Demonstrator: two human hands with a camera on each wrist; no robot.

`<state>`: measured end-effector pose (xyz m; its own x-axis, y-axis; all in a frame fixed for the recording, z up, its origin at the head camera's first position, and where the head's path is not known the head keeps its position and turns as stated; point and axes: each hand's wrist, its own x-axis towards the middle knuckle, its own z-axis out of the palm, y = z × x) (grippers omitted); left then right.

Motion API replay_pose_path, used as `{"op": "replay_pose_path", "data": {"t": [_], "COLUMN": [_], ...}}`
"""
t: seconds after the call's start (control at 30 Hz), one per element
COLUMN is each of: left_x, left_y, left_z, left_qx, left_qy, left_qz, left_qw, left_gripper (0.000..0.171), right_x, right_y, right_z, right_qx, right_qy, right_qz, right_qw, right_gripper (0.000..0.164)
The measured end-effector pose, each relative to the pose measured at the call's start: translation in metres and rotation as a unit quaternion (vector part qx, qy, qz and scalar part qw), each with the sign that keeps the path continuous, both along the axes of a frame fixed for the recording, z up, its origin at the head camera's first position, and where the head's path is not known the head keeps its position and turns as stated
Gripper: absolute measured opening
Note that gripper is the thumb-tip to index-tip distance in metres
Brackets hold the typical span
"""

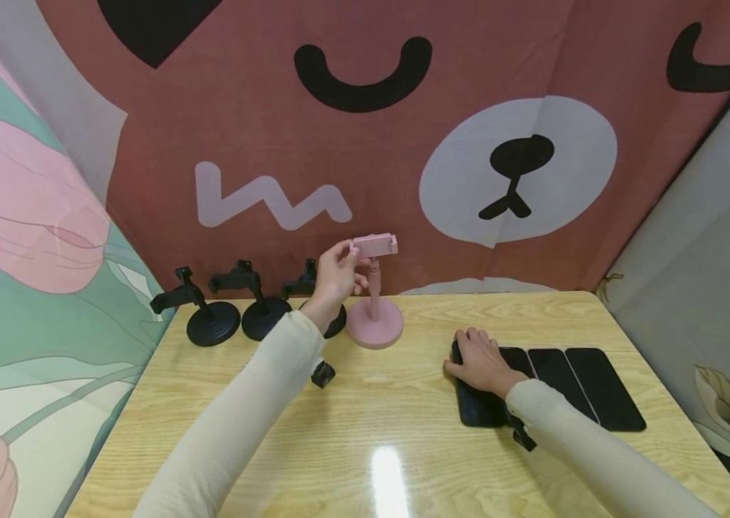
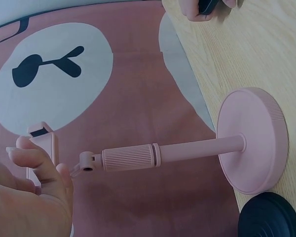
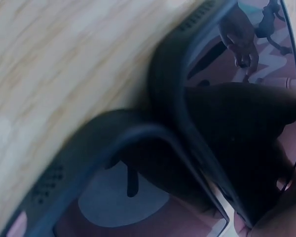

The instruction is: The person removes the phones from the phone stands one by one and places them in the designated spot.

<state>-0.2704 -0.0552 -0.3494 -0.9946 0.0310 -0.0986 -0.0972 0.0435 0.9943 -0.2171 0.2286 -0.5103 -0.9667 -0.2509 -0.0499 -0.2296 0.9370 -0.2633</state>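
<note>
At the back of the table stands a pink phone stand with a round base and an upright pole. My left hand pinches the left end of its clamp; in the left wrist view, fingers partly cover that clamp. My right hand grips the leftmost dark phone, thumb at its left side and fingers over its far end. In the right wrist view this phone looks tilted against the neighbouring phone. The hand hides much of its screen.
To the left, three black phone stands line the table's back edge, one partly behind my left forearm. More dark phones lie side by side on the right. A printed cloth hangs right behind the wooden table.
</note>
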Motion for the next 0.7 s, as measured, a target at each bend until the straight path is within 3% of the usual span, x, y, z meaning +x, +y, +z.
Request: {"op": "replay_pose_path", "data": {"t": [0.27, 0.7], "left_x": [-0.0005, -0.0012], "left_y": [-0.0001, -0.0005], "left_z": [0.0003, 0.0006], "left_qx": [-0.001, -0.002], "left_qy": [0.003, -0.005], "left_qz": [-0.002, -0.007], "left_qw": [1.0000, 1.0000], "left_gripper": [0.040, 0.041], "right_x": [0.0001, -0.0011], "right_y": [-0.0001, 0.0007], "right_z": [-0.0011, -0.0050], "right_qx": [0.004, 0.007], "right_qy": [-0.005, -0.007], "right_qz": [0.007, 0.017], "right_qw": [1.000, 1.000], "right_gripper": [0.046, 0.053]}}
